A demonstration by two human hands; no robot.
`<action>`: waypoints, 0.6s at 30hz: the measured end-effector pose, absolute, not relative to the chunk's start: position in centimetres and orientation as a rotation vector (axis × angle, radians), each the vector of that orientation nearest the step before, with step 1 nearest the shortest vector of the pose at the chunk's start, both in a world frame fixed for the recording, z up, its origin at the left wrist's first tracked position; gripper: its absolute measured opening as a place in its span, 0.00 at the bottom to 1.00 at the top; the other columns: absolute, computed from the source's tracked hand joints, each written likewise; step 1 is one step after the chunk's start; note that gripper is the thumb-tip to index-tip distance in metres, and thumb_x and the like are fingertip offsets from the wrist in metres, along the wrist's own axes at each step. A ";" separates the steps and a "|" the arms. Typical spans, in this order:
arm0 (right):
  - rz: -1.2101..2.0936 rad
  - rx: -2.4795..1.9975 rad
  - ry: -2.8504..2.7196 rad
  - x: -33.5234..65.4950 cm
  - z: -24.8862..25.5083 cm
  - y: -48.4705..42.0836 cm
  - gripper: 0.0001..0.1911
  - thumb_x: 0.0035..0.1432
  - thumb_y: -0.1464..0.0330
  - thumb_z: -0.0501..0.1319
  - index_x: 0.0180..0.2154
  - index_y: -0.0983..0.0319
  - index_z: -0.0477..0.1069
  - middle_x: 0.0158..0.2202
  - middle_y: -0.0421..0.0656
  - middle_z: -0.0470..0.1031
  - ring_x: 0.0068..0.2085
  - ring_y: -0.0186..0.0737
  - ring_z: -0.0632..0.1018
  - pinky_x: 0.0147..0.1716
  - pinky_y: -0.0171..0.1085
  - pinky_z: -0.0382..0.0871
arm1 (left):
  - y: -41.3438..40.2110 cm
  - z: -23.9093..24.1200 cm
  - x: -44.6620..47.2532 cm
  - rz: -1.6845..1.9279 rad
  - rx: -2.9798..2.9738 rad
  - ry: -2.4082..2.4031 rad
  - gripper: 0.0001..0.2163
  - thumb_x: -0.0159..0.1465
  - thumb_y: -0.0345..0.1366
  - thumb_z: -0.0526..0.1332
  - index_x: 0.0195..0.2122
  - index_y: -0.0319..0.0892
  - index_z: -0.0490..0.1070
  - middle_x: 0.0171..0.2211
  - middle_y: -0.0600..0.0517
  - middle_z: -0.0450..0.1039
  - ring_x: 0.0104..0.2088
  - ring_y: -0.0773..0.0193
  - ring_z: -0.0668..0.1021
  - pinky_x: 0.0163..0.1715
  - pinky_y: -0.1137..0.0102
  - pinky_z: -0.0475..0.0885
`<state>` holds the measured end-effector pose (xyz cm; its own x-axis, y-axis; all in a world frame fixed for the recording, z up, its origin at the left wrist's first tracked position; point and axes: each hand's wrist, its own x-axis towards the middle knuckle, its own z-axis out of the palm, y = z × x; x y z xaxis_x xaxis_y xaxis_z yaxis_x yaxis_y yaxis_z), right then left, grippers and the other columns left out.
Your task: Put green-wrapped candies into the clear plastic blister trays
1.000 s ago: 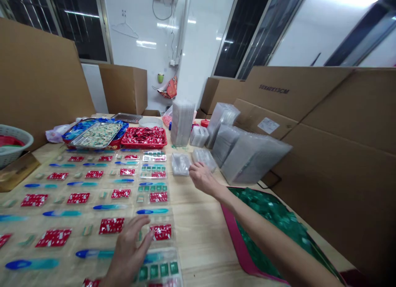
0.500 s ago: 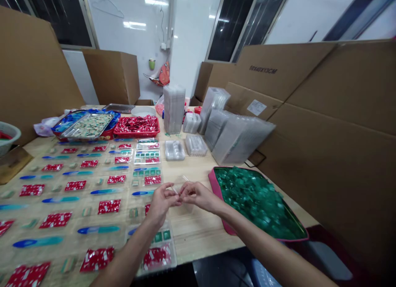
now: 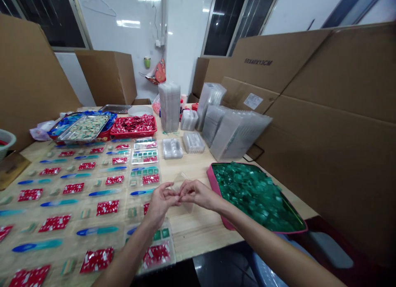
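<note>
Above the bare wood in front of me, my left hand [image 3: 163, 199] and my right hand [image 3: 194, 193] meet, fingertips pinched together. Between and behind the fingers shows a thin clear plastic piece [image 3: 182, 179], hard to make out against the wood. Both hands seem closed on it, though the grip itself is partly hidden. Left of the hands lie rows of clear trays with red packets [image 3: 107, 207], blue picks or brushes [image 3: 97, 231] and small striped blocks. Under my left forearm, one tray [image 3: 165, 233] also holds green squares. To the right sits a pink-rimmed tray [image 3: 213, 177] heaped with green pieces [image 3: 247, 192].
Stacks of clear plastic trays [image 3: 238, 132] stand at the back right, beside tall cardboard [image 3: 334, 97]. A red basket [image 3: 133, 133] of red packets and a metal tray [image 3: 85, 128] of small pieces stand at the back left. The table's front edge runs below my hands.
The view has shifted slightly. My hands stay together in nearly the same place, while the clear plastic piece between them has turned and shows more of its face.
</note>
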<state>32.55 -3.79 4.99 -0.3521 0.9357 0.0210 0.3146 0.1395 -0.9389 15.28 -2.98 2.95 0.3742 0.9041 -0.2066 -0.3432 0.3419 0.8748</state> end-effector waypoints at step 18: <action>0.923 -1.316 -1.995 31.5 5.3 -4.1 0.03 0.50 0.74 0.63 0.25 0.63 0.74 0.30 0.41 0.73 0.34 0.37 0.74 0.34 0.34 0.65 | -3.1 3.4 15.7 0.984 0.843 0.896 0.24 0.40 0.26 0.65 0.41 0.37 0.65 0.22 0.55 0.73 0.24 0.63 0.76 0.27 0.67 0.73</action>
<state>31.48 -4.15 5.33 -0.3516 0.9321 0.0864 0.5374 0.2766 -0.7967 15.75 -3.15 3.42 0.2828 0.9305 -0.2329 -0.3186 0.3202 0.8922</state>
